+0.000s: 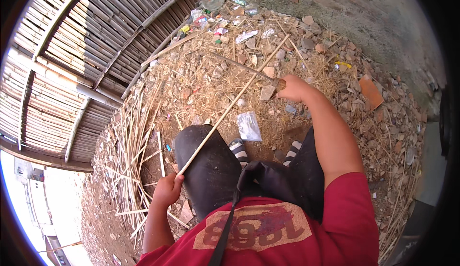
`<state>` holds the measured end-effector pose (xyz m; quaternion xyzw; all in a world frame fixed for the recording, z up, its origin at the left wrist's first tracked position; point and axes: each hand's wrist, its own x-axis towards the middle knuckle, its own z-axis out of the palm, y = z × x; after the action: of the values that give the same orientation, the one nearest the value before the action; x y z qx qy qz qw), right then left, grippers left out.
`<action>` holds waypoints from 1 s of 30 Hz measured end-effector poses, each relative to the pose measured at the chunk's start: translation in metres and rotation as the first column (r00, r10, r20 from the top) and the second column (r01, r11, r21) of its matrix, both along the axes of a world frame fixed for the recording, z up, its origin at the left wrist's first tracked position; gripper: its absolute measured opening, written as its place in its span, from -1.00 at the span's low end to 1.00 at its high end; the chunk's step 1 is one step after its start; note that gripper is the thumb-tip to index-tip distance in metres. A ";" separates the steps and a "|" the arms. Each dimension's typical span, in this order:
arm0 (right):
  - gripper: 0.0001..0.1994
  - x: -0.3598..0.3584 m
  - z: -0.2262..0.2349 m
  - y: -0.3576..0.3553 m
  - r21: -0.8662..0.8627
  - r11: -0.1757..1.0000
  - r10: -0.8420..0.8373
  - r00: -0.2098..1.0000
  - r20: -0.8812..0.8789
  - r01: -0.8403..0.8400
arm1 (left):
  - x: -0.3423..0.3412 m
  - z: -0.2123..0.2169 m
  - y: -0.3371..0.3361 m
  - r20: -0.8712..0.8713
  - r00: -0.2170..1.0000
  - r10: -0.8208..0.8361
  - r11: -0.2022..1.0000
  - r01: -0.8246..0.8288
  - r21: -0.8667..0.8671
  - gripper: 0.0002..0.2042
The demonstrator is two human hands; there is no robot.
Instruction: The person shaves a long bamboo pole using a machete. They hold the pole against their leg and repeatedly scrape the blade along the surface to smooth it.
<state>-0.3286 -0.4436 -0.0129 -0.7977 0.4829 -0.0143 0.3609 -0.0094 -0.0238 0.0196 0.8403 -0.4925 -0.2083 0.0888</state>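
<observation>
My left hand (166, 190) is closed round the near end of a long, pale bamboo stick (223, 116). The stick slants across my left knee and away to the upper right. In my right hand (296, 90) is the wooden handle of a long, narrow knife (239, 65). Its dark blade points to the far left and crosses the stick toward the stick's far end. Whether blade and stick touch, I cannot tell.
Split bamboo strips (132, 156) lie heaped on the left. A clear plastic bag (249, 126) lies before my striped sandals (238, 151). Rubble, straw and litter cover the ground. A bamboo fence (110, 31) stands left, a brick wall (364, 22) at the back right.
</observation>
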 end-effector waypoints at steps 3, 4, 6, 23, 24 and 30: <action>-0.71 0.006 0.004 0.015 -0.150 0.986 0.075 0.997 -0.011 -0.076 | -0.002 0.004 0.005 0.013 1.000 0.013 1.000 -0.013 0.002 -0.50; -0.67 0.014 0.006 0.022 -0.191 0.965 0.168 0.983 -0.079 -0.180 | -0.001 0.001 0.006 0.022 1.000 0.019 1.000 -0.019 0.007 -0.50; -0.67 0.011 0.009 0.021 -0.122 0.974 0.193 0.981 -0.006 -0.192 | 0.001 -0.004 0.006 0.022 1.000 0.021 0.999 -0.022 0.028 -0.50; -0.73 0.001 0.001 0.010 -0.103 0.994 0.029 0.999 0.024 -0.027 | 0.004 0.006 0.000 -0.033 0.999 0.024 0.999 -0.022 0.042 -0.48; -0.74 0.013 0.007 0.028 -0.166 0.980 0.111 0.994 0.015 -0.107 | 0.003 0.004 0.003 -0.028 0.999 0.030 0.999 -0.029 0.036 -0.48; -0.73 0.005 0.003 0.007 0.046 0.997 -0.063 0.998 -0.001 0.063 | 0.003 0.000 0.004 -0.047 0.997 0.053 0.997 -0.051 0.052 -0.45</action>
<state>-0.3232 -0.4368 -0.0099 -0.7737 0.5078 -0.0146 0.3786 -0.0066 -0.0194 0.0200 0.8496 -0.4627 -0.2387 0.0847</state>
